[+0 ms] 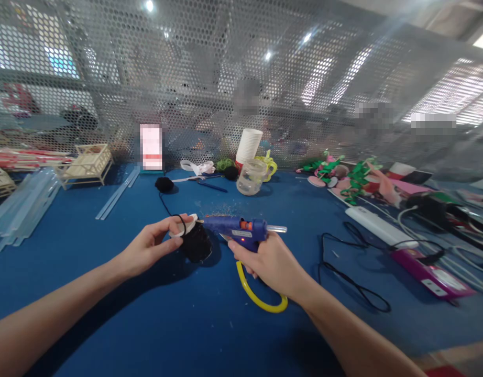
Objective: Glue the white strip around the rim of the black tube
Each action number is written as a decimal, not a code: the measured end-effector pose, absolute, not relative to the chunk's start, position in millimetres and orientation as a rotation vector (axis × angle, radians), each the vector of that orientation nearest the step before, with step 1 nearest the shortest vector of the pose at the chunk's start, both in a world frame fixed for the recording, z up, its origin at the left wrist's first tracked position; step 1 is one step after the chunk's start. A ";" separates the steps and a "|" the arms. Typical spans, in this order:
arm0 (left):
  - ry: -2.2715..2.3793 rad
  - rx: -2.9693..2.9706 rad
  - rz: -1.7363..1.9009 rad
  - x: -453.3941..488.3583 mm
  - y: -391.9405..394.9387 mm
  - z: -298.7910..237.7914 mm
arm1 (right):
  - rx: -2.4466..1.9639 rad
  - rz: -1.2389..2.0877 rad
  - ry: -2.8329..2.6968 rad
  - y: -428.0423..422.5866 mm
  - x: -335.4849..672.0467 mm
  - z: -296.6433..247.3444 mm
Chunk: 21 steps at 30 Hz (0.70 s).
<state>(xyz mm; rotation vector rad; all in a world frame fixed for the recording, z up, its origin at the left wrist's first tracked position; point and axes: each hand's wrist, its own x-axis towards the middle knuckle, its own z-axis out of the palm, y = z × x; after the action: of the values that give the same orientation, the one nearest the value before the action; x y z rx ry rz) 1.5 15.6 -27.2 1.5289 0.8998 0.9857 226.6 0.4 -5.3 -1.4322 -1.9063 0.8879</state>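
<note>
My left hand (155,242) is closed on a paper cup (189,225) lying tilted, its white rim toward my fingers and its side covered in black yarn (197,245). A black strand runs from it to a small yarn ball (164,184) farther back. In my right hand (271,256) is a blue hot glue gun (233,226), its small light lit and a clear glue stick (276,229) poking from the back. The nozzle points left, at or very near the cup's rim; contact is hard to tell. Yellow-handled scissors (261,303) lie beneath the right hand.
Glue sticks (23,204) and a small cream rack (88,163) lie left. At the back stand a phone (151,147), stacked paper cups (248,146) and a clear jar (251,178). A white power strip (379,226), a purple box (432,275) and black cable (355,283) lie right.
</note>
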 end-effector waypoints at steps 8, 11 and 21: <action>0.896 1.524 0.987 2.0 15.5 -26.8 | -1.427 0.896 -1.904 0.1 226.6 -3.9; 0.915 1.517 0.985 2.7 15.1 -25.2 | -1.425 0.931 -1.874 -2.3 225.4 -2.2; 0.912 1.535 0.983 4.5 14.2 -23.0 | -1.401 0.846 -1.955 -5.5 222.5 -5.2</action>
<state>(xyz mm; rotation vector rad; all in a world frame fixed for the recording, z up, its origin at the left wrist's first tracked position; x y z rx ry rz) 4.5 14.2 -23.0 1.5350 0.9115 0.9827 222.5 -5.5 -5.2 -1.4013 -1.9553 0.8456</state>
